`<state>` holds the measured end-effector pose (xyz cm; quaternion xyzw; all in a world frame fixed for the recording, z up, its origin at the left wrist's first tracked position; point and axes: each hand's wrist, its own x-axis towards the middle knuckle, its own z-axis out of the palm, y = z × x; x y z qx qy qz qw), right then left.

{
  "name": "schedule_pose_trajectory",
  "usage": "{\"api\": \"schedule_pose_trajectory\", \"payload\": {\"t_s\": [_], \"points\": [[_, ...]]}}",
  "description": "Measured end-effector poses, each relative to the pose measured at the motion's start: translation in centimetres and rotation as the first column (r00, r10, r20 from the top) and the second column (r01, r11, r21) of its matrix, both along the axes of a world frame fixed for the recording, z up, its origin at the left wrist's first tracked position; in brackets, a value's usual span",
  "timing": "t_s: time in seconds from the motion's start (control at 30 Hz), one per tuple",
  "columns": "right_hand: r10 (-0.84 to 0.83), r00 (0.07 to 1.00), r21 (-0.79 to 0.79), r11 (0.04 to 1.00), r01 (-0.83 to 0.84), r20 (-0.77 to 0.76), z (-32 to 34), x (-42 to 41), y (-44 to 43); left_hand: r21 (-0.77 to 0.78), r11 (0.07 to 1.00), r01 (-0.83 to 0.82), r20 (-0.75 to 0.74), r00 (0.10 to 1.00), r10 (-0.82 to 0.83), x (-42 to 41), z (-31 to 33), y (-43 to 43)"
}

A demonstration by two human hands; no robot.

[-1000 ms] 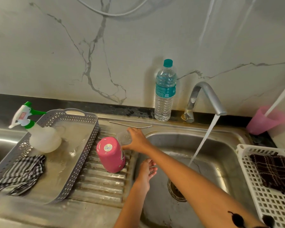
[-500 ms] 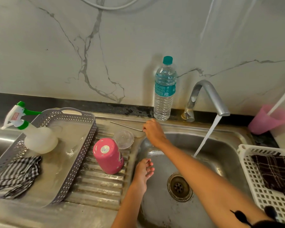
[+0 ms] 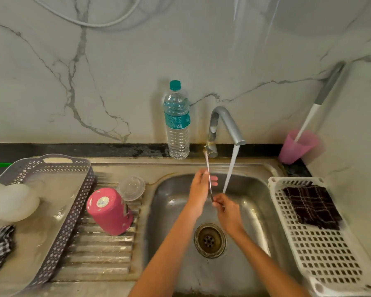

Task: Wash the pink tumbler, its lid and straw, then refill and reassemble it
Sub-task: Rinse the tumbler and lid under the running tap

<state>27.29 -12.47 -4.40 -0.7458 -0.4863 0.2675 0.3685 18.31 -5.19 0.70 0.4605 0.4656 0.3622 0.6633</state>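
Over the steel sink basin (image 3: pixel 255 189) the straw (image 3: pixel 208 168) is held nearly upright, just left of the water stream (image 3: pixel 230 166). It is gripped midway by the left hand (image 3: pixel 200 189) and pinched low by the right hand (image 3: pixel 228 212). Past the basin's left edge the pink tumbler (image 3: pixel 109 212) is stood inverted, with the lid (image 3: pixel 131 188) just behind.

The pink cylindrical tumbler (image 3: pixel 110 212) stands upside down on the ribbed steel drainboard (image 3: pixel 99 254), left of the steel sink basin (image 3: pixel 255 200), with the clear round plastic lid (image 3: pixel 131 188) just behind it. Over the basin, the left hand (image 3: pixel 199 189) and the right hand (image 3: pixel 225 207) hold the thin metal straw (image 3: pixel 208 174); the clear plastic water bottle (image 3: pixel 177 123) stands behind the basin, left of the grey curved tap (image 3: pixel 225 123)
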Motion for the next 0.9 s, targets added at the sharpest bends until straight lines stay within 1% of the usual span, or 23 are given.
{"api": "schedule_pose_trajectory", "payload": {"t_s": [0.1, 0.17, 0.23, 0.27, 0.33, 0.4, 0.53, 0.63, 0.73, 0.8, 0.83, 0.9], "points": [[-0.008, 1.0, -0.059, 0.998, 0.01, 0.02, 0.3, 1.4, -0.2, 0.093, 0.991, 0.093, -0.088, 0.992, -0.085, 2.6, 0.0, -0.8], [-0.072, 0.997, -0.001, 0.997, 0.072, -0.019, 1.9, 2.2, 0.0, 0.148, 0.98, 0.135, -0.17, 0.979, -0.11, 3.3, -0.6, -1.3], [-0.144, 0.985, 0.081, 0.985, 0.152, -0.1, 3.7, 2.8, 0.3, 0.201, 0.962, 0.184, -0.242, 0.961, -0.133, 3.3, -1.2, -1.7], [-0.16, 0.977, 0.097, 0.98, 0.175, -0.144, 4.5, 2.9, 0.6, 0.218, 0.953, 0.211, -0.272, 0.951, -0.148, 3.1, -1.4, -1.9], [-0.169, 0.963, 0.086, 0.978, 0.19, -0.209, 5.3, 2.7, 1.2, 0.222, 0.951, 0.216, -0.279, 0.949, -0.15, 2.8, -1.7, -2.3], [-0.185, 0.942, 0.063, 0.976, 0.21, -0.281, 5.4, 2.5, 1.9, 0.196, 0.965, 0.176, -0.23, 0.965, -0.129, 2.6, -1.5, -2.7], [-0.236, 0.849, 0.001, 0.963, 0.268, -0.474, 6.2, 2.5, 3.2, 0.126, 0.978, 0.168, -0.203, 0.969, -0.14, 2.2, -1.5, -3.6], [-0.238, 0.809, -0.002, 0.96, 0.281, -0.537, 7.1, 2.8, 4.3, 0.092, 0.977, 0.193, -0.176, 0.969, -0.175, 1.1, -2.4, -4.6], [-0.267, 0.722, -0.012, 0.941, 0.338, -0.638, 7.2, 3.7, 4.9, 0.076, 0.976, 0.204, -0.14, 0.971, -0.192, -0.4, -2.4, -5.5], [-0.294, 0.663, -0.044, 0.929, 0.366, -0.689, 6.8, 4.7, 4.9, 0.102, 0.987, 0.126, -0.103, 0.988, -0.115, -1.4, -2.0, -5.6], [-0.312, 0.629, -0.067, 0.922, 0.381, -0.712, 6.2, 5.1, 4.7, 0.136, 0.988, 0.07, -0.115, 0.992, -0.054, -1.8, -1.7, -5.4], [-0.366, 0.531, -0.14, 0.898, 0.417, -0.765, 4.4, 5.5, 4.0, 0.253, 0.967, -0.011, -0.239, 0.968, 0.073, -2.2, -0.7, -4.6]]}}
